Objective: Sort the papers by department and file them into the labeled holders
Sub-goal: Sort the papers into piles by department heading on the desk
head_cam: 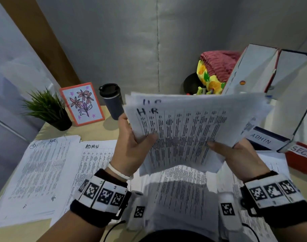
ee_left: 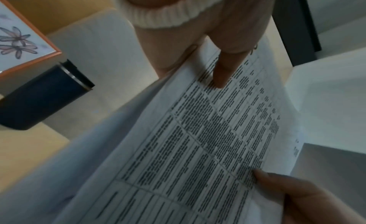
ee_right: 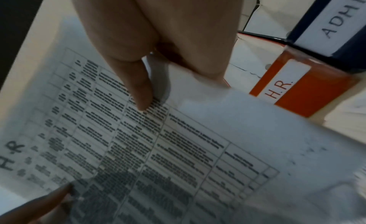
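I hold a sheaf of printed sheets [head_cam: 187, 130] up over the desk; its top sheet is hand-marked "H.R". My left hand [head_cam: 131, 145] grips the sheaf's left side, thumb on the front. My right hand [head_cam: 236, 154] grips its lower right, thumb on the print. The left wrist view shows the left thumb [ee_left: 223, 73] pressed on the sheaf [ee_left: 198, 141]. The right wrist view shows the right thumb [ee_right: 138, 92] on the same sheaf [ee_right: 158, 149]. At the right stand a dark holder labeled ADMIN [head_cam: 264, 140], an orange holder labeled H.R. [ee_right: 297, 88] and a red one reading "SECU" [head_cam: 302, 154].
On the desk lie a pile marked HR [head_cam: 35, 172], a pile marked ADMIN [head_cam: 95, 159] and more sheets [head_cam: 180, 189] under my hands. At the back stand a potted plant [head_cam: 48, 109], a framed flower drawing [head_cam: 82, 103], a dark tumbler [head_cam: 112, 100] and a pen cup [head_cam: 194, 84].
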Motion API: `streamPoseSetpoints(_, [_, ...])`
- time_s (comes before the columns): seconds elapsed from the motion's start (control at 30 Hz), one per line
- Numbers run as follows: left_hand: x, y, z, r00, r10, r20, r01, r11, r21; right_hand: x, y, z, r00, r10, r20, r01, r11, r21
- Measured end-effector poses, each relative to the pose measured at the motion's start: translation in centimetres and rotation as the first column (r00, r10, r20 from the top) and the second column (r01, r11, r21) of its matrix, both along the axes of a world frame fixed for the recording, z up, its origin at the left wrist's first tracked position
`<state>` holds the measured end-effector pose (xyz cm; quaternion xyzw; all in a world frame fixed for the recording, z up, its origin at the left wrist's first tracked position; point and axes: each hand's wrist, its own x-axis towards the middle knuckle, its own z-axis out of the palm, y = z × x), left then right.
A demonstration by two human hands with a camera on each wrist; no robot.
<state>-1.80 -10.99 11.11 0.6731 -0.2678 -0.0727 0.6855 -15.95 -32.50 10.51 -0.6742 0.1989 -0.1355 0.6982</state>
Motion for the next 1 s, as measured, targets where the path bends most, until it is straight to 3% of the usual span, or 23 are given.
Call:
streamPoseSetpoints(0.17, [-1.0,-0.4,-4.5,0.99,-0.117,-0.072,0.13,0.968,0.213,-1.2,1.7,-4.9,0.975,0.092,-0.201,-0.104,0.993,-0.053])
streamPoseSetpoints(0.3, [-0.7,-0.1,-8.9,0.965,-0.071,-0.252,0.173,0.894,0.413,-0.8,2.0,-7.6,0.964,0.02,-0.267,-0.024,1.0,-0.011])
streamPoseSetpoints(0.43, [-0.4,-0.3,-9.7,0.962,0.088,-0.26,0.047,0.88,0.472,0.0,1.7,-7.5,0.967,-0.056,-0.25,0.043,0.997,-0.057])
streamPoseSetpoints(0.57, [-0.1,0.9,-9.0,0.955,0.153,-0.254,-0.023,0.893,0.449,0.9,1.6,-7.3,0.952,-0.135,-0.275,0.116,0.99,-0.085])
streamPoseSetpoints(0.77, [0.2,4.9,-10.1,0.896,0.251,-0.367,0.022,0.798,0.602,2.8,4.0,-9.0,0.919,0.12,-0.375,-0.104,0.993,0.063])
streamPoseSetpoints(0.83, [0.8,7.2,-10.4,0.872,0.306,-0.382,0.018,0.76,0.65,3.7,5.2,-10.2,0.868,0.211,-0.449,-0.198,0.977,0.078])
streamPoseSetpoints(1.0, [4.4,16.2,-9.3,0.874,0.353,-0.333,0.032,0.643,0.765,5.0,6.5,-12.5,0.725,0.213,-0.655,-0.292,0.956,-0.013])
